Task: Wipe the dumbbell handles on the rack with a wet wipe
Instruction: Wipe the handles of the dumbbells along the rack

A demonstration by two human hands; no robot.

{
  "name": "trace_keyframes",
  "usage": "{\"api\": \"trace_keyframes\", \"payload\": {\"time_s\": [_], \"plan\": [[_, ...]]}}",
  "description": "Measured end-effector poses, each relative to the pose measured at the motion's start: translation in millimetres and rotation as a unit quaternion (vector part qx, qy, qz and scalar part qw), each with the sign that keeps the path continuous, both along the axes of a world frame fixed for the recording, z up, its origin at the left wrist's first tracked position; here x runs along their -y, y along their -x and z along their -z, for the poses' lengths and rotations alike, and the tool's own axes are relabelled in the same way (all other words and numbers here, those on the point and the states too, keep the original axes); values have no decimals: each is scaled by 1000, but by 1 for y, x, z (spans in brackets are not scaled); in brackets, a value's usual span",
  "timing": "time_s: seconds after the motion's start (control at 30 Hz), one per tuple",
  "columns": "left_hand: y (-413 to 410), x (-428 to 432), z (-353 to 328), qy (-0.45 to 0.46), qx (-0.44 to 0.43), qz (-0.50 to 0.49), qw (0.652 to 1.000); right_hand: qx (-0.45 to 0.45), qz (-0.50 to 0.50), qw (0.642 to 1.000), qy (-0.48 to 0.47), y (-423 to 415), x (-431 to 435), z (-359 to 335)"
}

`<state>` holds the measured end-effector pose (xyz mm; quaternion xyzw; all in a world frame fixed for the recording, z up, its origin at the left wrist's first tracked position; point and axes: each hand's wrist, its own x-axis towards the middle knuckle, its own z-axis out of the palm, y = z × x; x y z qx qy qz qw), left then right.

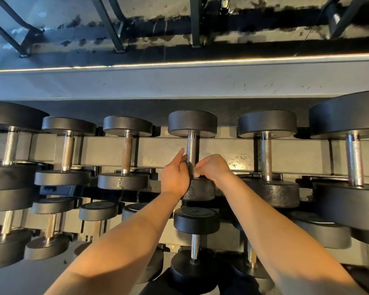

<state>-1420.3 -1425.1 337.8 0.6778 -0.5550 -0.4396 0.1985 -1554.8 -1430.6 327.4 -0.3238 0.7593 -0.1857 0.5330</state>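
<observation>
Hands meet at the near end of one dumbbell handle in the middle of the top row of the rack. The left hand and the right hand sit on either side of the bar, fingers curled in against it; something dark between them may be the wet wipe, though I cannot tell for sure. The handle runs straight away from the person, its long axis from the near weight head to the far one. Most of the bare knurled bar lies beyond the hands, so the wiping stroke probably goes forward along it. Both hands are equally close.
</observation>
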Motion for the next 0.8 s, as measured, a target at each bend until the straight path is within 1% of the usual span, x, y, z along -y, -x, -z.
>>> {"api": "trace_keyframes", "payload": {"time_s": [0.13, 0.23, 0.3, 0.33, 0.43, 0.5, 0.57, 0.67, 0.7, 0.73, 0.8], "plan": [[-2, -1, 0, 5, -59, -80, 995, -33, -25, 999, 24, -15, -8, 0], [-5, -1, 5, -34, -37, -131, 990, -25, -59, 998, -9, -16, -1, 0], [-6, 2, 8, -66, -24, -129, 989, -44, -122, 990, -48, -13, 7, 1], [-5, 3, 8, -77, -29, -124, 989, -49, -135, 988, -62, -13, 10, 2], [-6, 7, 9, -89, -55, -123, 987, -62, -122, 987, -80, -16, 17, 5], [-7, 7, 10, -81, -72, -128, 986, -69, -92, 991, -73, -20, 14, 9], [-9, 6, 11, -75, -94, -134, 984, -61, -24, 996, -53, -22, 8, 12], [-13, 6, 9, -82, -162, -200, 963, -71, 58, 995, -29, -24, -3, 14], [-15, 7, 8, -86, -186, -230, 951, -78, 91, 993, -15, -24, -6, 15], [-17, 7, 9, -90, -206, -249, 942, -64, 138, 988, 6, -23, -10, 14], [-21, 6, 11, -93, -237, -248, 935, -26, 228, 971, 68, -21, -15, 9]]}}
